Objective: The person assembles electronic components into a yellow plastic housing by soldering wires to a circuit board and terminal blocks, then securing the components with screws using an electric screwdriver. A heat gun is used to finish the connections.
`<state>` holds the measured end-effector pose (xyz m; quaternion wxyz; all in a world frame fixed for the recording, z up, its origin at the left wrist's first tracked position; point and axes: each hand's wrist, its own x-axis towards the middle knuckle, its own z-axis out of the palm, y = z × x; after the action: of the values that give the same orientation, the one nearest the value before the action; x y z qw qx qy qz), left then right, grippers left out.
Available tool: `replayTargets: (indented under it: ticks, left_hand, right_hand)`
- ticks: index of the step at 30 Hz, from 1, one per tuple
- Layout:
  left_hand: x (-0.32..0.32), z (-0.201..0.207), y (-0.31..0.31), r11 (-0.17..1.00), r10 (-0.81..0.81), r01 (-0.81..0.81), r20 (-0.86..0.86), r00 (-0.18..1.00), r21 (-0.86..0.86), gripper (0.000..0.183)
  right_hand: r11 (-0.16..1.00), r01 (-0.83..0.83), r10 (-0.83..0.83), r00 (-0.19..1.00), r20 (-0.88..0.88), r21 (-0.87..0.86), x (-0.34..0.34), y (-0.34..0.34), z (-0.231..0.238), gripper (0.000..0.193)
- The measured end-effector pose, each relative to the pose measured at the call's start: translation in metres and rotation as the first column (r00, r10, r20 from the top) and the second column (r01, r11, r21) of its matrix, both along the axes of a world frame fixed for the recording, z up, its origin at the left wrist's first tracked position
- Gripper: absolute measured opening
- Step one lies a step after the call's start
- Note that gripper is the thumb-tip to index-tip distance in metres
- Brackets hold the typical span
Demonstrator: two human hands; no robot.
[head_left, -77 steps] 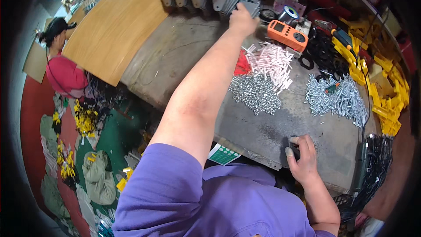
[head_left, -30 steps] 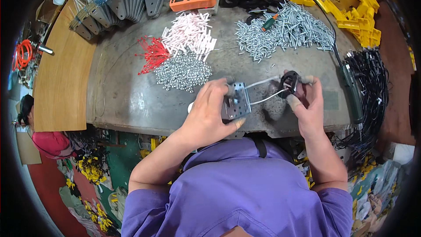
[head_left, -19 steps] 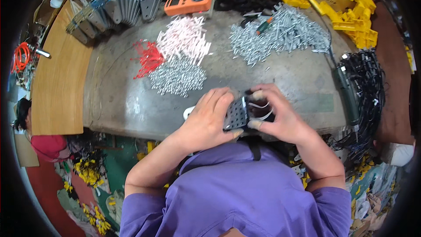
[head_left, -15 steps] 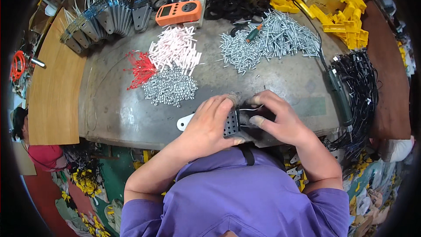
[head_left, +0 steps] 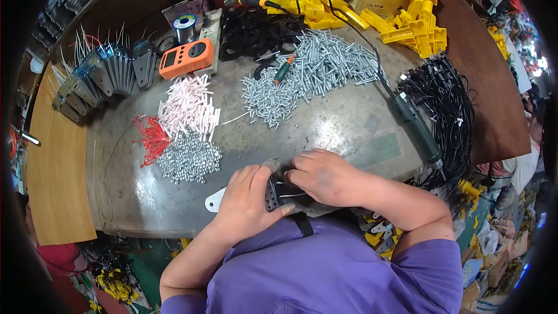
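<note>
Perforated metal plate (head_left: 271, 192) looks stiff and light; I'd grip its edges. My left hand (head_left: 247, 200) pinches it, my right hand (head_left: 325, 175) closed over its white wires (head_left: 295, 195).

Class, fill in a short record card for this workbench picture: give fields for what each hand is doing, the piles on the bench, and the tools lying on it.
left hand: grips a perforated metal plate at the near bench edge
right hand: rests over a black part with white wires, against the plate
bench: worn grey metal top
piles: silver nuts, white sleeves, red pieces, silver screws
tools: orange meter, green electric screwdriver, small screwdriver
far edge: yellow plastic parts, stacked metal plates
</note>
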<state>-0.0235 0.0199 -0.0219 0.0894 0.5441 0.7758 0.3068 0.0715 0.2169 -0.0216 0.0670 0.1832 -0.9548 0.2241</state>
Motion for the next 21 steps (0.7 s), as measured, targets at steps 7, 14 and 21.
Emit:
replayTargets:
  ticks: [7,14,21]
  left_hand:
    - [-0.003,0.007,0.002,0.999,-0.023,0.024,0.033,0.999,-0.024,0.069]
    - [-0.006,0.006,0.006,0.996,-0.082,0.08,-0.054,0.995,-0.043,0.056]
    - [-0.004,0.005,0.005,0.998,-0.052,0.05,-0.068,0.996,-0.035,0.055]
  right_hand:
    - [0.927,0.37,-0.317,0.857,0.406,-0.057,-0.04,0.096,0.052,0.023]
    - [0.471,0.879,-0.723,0.432,-0.539,0.073,-0.045,0.265,0.055,0.035]
    - [0.324,0.823,-0.939,0.338,-0.056,-0.466,-0.015,0.339,0.063,0.042]
